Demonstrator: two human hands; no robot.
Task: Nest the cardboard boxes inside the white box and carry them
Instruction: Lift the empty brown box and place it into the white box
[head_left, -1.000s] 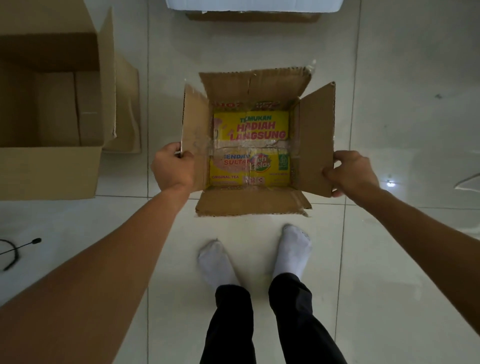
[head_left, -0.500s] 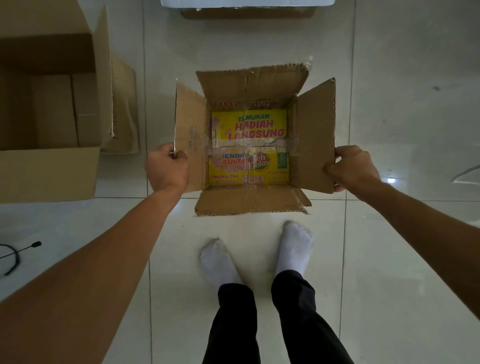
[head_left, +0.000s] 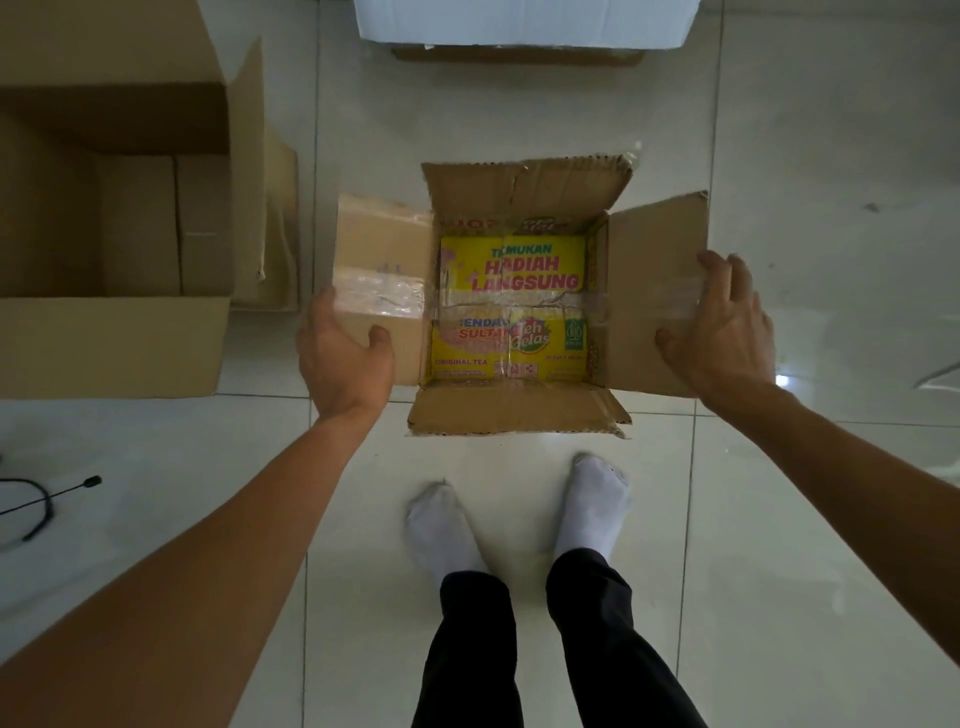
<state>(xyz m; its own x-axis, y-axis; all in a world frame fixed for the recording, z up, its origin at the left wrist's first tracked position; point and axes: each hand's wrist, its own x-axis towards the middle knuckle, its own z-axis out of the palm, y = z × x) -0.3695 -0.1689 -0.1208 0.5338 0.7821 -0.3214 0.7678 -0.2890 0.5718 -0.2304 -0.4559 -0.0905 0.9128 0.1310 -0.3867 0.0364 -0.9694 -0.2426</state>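
Head view: small box (head_left: 511, 317) flaps are pressed flat by spread left hand (head_left: 345, 358) and right hand (head_left: 722, 332); white box (head_left: 524, 23) at 12 o'clock.

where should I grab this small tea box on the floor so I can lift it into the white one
Judging by its pose, take the small tea box by its two side walls, under the splayed side flaps, left hand from the left and right hand from the right. All four flaps lie folded outward and would likely bend if lifted by; the walls look stiffer.

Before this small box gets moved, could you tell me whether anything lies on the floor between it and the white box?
Nothing visible does: only bare tiled floor lies between the small box and the white box ahead.
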